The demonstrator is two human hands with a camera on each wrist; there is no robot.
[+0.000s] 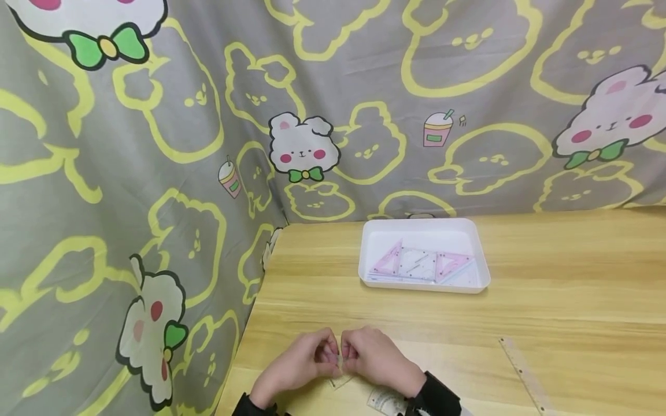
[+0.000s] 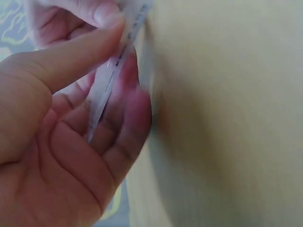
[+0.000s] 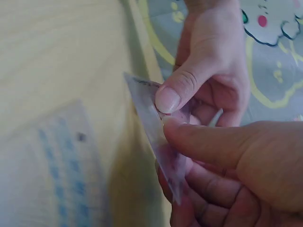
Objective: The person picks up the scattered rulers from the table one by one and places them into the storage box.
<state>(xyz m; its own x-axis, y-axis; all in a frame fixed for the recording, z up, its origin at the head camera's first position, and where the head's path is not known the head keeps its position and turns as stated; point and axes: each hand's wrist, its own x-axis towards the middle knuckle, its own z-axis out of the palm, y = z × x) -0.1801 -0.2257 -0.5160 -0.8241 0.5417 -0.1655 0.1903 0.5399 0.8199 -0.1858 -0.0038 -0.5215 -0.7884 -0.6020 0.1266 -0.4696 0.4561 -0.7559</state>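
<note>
Left hand (image 1: 299, 365) and right hand (image 1: 377, 359) both pinching a clear set square (image 3: 158, 137); white tray (image 1: 481, 260) beyond, ruler (image 1: 522, 370) rightward.

Wooden table (image 1: 572, 271) against a grey bunny-print curtain (image 1: 156, 144).

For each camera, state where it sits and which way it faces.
Head: worn on the head, looking forward and down over the wooden table and white tray; both hands and sleeve cuffs show.
Left wrist: at the left hand, facing its palm and fingers.
Right wrist: at the right hand, facing both thumbs.
Shared: the clear triangular ruler both hands pinch.
</note>
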